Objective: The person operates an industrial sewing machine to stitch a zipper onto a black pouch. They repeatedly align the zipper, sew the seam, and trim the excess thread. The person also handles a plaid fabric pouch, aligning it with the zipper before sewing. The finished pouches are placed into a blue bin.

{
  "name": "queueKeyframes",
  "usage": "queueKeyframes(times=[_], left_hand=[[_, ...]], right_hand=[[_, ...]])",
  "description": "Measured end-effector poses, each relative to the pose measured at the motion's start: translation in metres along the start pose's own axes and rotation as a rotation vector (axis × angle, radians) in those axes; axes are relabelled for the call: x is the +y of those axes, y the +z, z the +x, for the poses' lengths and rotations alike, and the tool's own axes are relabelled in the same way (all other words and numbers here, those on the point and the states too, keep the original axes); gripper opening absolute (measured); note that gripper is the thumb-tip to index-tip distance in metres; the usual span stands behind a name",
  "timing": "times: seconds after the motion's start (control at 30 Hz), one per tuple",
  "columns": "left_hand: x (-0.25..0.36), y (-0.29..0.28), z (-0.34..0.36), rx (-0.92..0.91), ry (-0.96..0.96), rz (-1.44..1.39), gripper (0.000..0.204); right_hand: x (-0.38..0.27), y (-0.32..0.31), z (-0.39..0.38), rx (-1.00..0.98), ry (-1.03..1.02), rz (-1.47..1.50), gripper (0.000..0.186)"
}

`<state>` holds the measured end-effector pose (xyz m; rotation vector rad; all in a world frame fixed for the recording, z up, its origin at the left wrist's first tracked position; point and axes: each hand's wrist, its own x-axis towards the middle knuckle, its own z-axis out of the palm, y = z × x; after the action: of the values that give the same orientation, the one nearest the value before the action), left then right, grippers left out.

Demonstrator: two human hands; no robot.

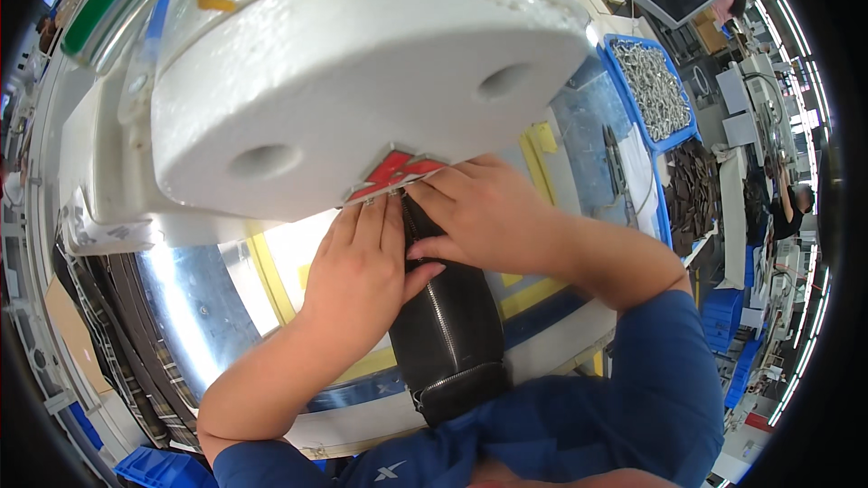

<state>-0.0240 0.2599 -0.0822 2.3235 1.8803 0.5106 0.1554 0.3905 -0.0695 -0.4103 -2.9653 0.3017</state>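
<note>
A long black fabric piece (479,325) runs from the edge by my body up beneath a large white machine head (380,81), which looks like a sewing machine. Along its middle lies a silver-toothed metal zipper (439,312), and a second zipper crosses the near end. My left hand (360,262) rests on the left side of the piece, fingers stretched forward. On the right side lies my right hand (484,217), flat, its thumb close to the zipper. Both sets of fingertips reach the machine's lower front edge, by a red-and-silver emblem (398,172). The machine head hides the fabric's far end.
Yellow tape strips (271,276) mark the white work surface. At the right stands a blue tray (646,90) full of small metal parts, with dark fabric pieces (692,194) beyond it. Dark cloth (136,334) hangs at the left, above a blue bin (163,468).
</note>
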Motion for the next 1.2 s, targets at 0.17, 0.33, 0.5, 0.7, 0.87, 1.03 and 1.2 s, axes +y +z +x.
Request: queueKeyframes(times=[0.17,0.33,0.5,0.7,0.87,1.03,1.2], left_hand=[[0.002,-0.002,-0.002,-0.08,-0.035,-0.022,0.105],[0.004,-0.003,-0.004,-0.131,-0.026,0.013,0.118],[0.008,0.008,-0.007,-0.087,-0.036,0.091,0.117],[0.008,0.012,-0.006,-0.044,-0.059,0.086,0.115],[0.006,0.014,-0.003,-0.032,-0.061,0.071,0.115],[0.006,0.012,-0.002,-0.021,-0.044,0.076,0.115],[0.008,0.006,0.002,-0.011,-0.035,0.07,0.112]], right_hand=[[-0.003,-0.002,-0.001,-0.031,-0.003,-0.005,0.074],[-0.007,0.001,-0.003,-0.076,0.012,-0.009,0.075],[-0.019,0.008,-0.01,-0.081,0.05,-0.091,0.075],[-0.02,0.013,-0.01,-0.066,0.089,-0.04,0.075],[-0.018,0.012,-0.009,-0.074,0.112,-0.015,0.075],[-0.014,0.011,-0.008,-0.084,0.079,-0.02,0.074],[-0.014,0.007,-0.009,-0.084,0.068,-0.005,0.074]])
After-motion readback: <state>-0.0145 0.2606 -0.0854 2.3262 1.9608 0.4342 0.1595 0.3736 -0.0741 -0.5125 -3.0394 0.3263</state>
